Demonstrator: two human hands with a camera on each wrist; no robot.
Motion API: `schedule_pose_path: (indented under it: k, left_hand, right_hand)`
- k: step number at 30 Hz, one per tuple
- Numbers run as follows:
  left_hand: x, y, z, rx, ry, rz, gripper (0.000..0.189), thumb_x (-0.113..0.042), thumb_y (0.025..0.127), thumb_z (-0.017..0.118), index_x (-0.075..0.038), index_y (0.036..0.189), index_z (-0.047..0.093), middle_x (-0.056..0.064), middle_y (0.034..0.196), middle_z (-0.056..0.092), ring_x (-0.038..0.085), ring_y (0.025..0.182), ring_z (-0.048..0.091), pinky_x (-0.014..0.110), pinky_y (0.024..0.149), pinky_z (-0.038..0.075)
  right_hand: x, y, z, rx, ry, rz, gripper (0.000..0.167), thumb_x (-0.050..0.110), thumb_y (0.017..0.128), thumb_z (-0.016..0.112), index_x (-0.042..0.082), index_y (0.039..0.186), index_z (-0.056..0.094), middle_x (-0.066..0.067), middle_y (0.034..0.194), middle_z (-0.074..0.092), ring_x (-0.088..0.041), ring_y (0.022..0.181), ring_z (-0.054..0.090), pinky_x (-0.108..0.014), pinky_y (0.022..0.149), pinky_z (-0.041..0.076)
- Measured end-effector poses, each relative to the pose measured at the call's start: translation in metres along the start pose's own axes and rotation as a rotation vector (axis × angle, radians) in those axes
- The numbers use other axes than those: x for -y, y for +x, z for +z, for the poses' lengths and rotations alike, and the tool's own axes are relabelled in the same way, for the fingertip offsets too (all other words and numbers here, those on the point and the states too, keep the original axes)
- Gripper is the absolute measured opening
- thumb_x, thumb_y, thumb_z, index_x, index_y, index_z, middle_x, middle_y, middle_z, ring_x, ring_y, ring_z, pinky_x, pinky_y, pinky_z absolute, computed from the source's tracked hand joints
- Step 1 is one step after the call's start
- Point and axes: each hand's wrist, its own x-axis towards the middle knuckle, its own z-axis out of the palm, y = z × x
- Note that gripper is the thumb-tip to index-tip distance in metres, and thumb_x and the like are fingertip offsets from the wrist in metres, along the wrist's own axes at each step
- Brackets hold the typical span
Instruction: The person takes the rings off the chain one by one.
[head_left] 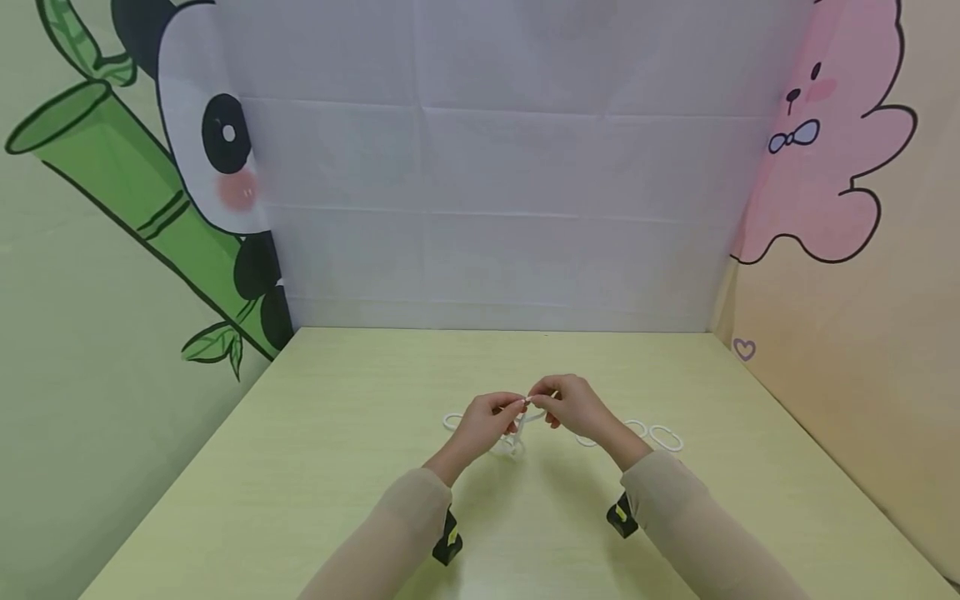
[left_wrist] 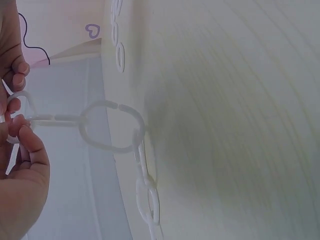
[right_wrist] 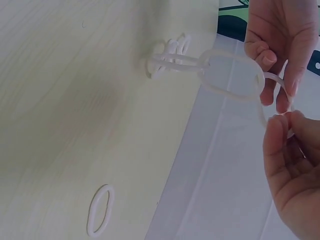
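Above the middle of the table, both hands meet at the topmost link of a white plastic chain [head_left: 519,427]. My left hand [head_left: 482,427] pinches one side of that end link [right_wrist: 274,76] between thumb and fingers. Opposite it, my right hand [head_left: 576,407] pinches the same link, fingertips close to the left hand's. From the held link hangs a second link, then a larger-looking oval link [left_wrist: 84,132] with a small gap in its rim. Further links [left_wrist: 156,202] trail down toward the tabletop. Fingertips partly hide the held link.
Loose white oval links [head_left: 666,438] lie on the pale wooden table [head_left: 360,375] to the right, partly behind the right forearm. A white cloth backdrop [head_left: 495,267] stands at the far edge, with decorated walls on both sides. Each wrist carries a small black device [head_left: 622,517].
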Motion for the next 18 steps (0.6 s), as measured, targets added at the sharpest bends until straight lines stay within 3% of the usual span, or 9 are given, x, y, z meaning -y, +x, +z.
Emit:
schedule_pose_path:
  k: [2,9,15,18]
  left_hand:
    - [0.002,0.001,0.001,0.011,-0.012,-0.006,0.024,-0.007,0.095,0.05,0.012,0.108,0.06,0.024,0.096,0.061,0.013,0.064,0.052,0.032,0.065,0.049]
    - [0.036,0.019,0.002,0.061,-0.016,-0.046,0.03,-0.017,0.096,0.05,0.005,0.113,0.06,0.013,0.091,0.062,0.013,0.064,0.053,0.027,0.063,0.048]
    - [0.039,0.018,0.003,0.08,0.016,-0.064,0.033,-0.025,0.098,0.047,0.0,0.113,0.063,0.007,0.08,0.059,0.015,0.065,0.055,0.032,0.067,0.049]
    - [0.039,0.018,0.004,0.074,0.033,-0.066,0.034,-0.027,0.098,0.047,-0.001,0.11,0.064,0.004,0.078,0.059,0.014,0.066,0.056,0.036,0.07,0.05]
  right_hand:
    - [0.0,0.0,-0.001,0.003,-0.003,-0.005,0.009,0.005,0.09,0.059,-0.001,0.091,0.065,-0.01,0.073,0.06,-0.013,0.052,0.051,-0.041,0.055,0.051]
    - [-0.002,0.0,-0.004,0.014,0.001,-0.022,0.008,0.003,0.09,0.058,-0.001,0.09,0.065,-0.014,0.072,0.06,-0.013,0.052,0.051,-0.04,0.053,0.051]
    - [-0.001,-0.001,-0.006,0.023,0.019,-0.017,0.009,0.004,0.09,0.058,0.0,0.089,0.066,-0.017,0.075,0.06,-0.013,0.052,0.052,-0.04,0.055,0.052]
    - [-0.001,-0.002,-0.007,0.016,0.022,-0.012,0.008,0.004,0.09,0.059,0.0,0.09,0.066,-0.012,0.07,0.059,-0.014,0.052,0.052,-0.041,0.055,0.052]
